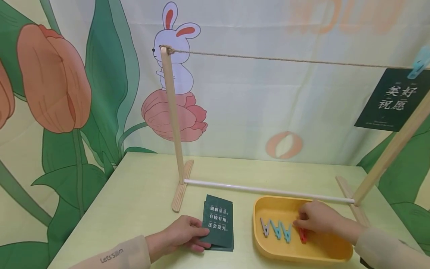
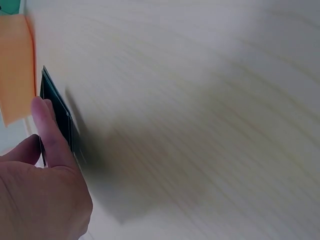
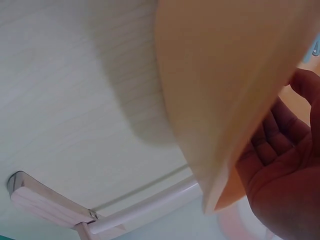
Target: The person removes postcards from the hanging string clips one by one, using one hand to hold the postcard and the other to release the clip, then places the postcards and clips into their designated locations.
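A stack of dark green cards (image 1: 218, 224) printed with white characters is at the middle front of the table. My left hand (image 1: 184, 235) pinches its left edge, and the left wrist view shows the cards (image 2: 62, 117) edge-on, tilted up off the surface. Over in the yellow tray (image 1: 256, 239), my right hand (image 1: 320, 216) has its thumb and fingers on a red clothespin (image 1: 303, 236), whose upper end they hide. Beside it lie a grey clothespin (image 1: 264, 228) and two light blue clothespins (image 1: 281, 231). The tray wall (image 3: 220, 100) screens the right fingertips in the right wrist view.
Behind the tray stands a wooden frame with a left post (image 1: 173, 112), right post (image 1: 393, 149) and white bottom rod (image 1: 268, 190). A string (image 1: 268, 58) spans its top. One green card (image 1: 386, 108) hangs there from a light blue clothespin (image 1: 419, 63).
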Demonstrator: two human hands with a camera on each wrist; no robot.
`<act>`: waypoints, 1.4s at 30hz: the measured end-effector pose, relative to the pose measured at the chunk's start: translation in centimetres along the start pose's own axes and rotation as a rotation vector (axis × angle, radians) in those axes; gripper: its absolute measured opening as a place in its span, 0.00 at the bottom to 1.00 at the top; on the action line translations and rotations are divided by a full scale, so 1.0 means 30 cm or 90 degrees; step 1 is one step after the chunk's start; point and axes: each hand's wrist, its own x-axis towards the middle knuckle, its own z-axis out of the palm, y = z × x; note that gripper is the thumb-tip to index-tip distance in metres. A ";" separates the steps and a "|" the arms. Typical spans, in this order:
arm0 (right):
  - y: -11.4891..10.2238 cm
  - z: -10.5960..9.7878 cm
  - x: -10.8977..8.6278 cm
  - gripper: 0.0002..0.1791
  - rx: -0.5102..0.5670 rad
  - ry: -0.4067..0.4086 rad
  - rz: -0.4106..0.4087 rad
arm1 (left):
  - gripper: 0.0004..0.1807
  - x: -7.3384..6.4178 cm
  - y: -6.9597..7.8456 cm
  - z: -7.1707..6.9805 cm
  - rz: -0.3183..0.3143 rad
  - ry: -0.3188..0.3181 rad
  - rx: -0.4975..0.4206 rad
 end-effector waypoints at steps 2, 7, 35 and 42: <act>-0.003 0.000 0.002 0.25 -0.006 0.001 0.000 | 0.07 -0.001 -0.001 0.000 -0.010 0.005 0.005; -0.008 0.000 0.010 0.26 -0.012 -0.006 0.012 | 0.09 -0.006 0.000 -0.002 -0.019 0.010 0.028; -0.056 -0.092 0.001 0.18 0.046 -0.035 0.023 | 0.17 -0.034 0.051 -0.020 0.047 0.058 0.345; -0.078 -0.166 0.004 0.17 0.035 -0.022 0.026 | 0.16 -0.029 0.080 -0.025 0.066 0.062 0.350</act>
